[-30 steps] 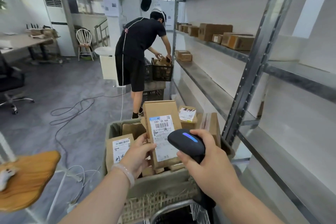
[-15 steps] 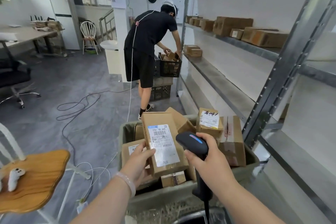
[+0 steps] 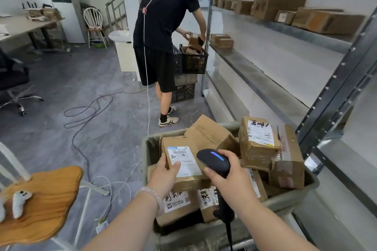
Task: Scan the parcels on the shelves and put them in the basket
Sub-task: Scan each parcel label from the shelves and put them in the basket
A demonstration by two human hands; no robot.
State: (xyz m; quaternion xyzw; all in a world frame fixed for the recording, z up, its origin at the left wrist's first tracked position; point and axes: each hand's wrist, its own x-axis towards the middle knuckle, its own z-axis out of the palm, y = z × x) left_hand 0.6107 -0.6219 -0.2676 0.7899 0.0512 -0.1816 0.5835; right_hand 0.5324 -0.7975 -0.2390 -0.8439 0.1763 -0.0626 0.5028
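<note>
**While scanner (image 3: 214,160) hovers, parcel (image 3: 184,166) is held over packed basket (image 3: 145,155)**

As the left hand (image 3: 163,177) grasps the parcel by its left edge, thumb on the white label, the box sits label-up above the basket's left half. Whether it rests on the boxes beneath cannot be told. The right hand (image 3: 230,181) has its fingers wrapped round the scanner's handle. The scanner's head, blue light lit, is just right of the label, and its cord drops over the near rim. Boxes rise above the rim on the right, and that side sits close to the shelf upright (image 3: 336,87). More boxes line the upper shelf (image 3: 285,26). Grey floor (image 3: 102,67) stretches left of the basket, crossed by looping cables (image 3: 87,108), with a small wooden bench (image 3: 44,199) at the near left. Ahead, a second person (image 3: 163,26) bends over a black crate (image 3: 193,63) at the shelf's edge.
</note>
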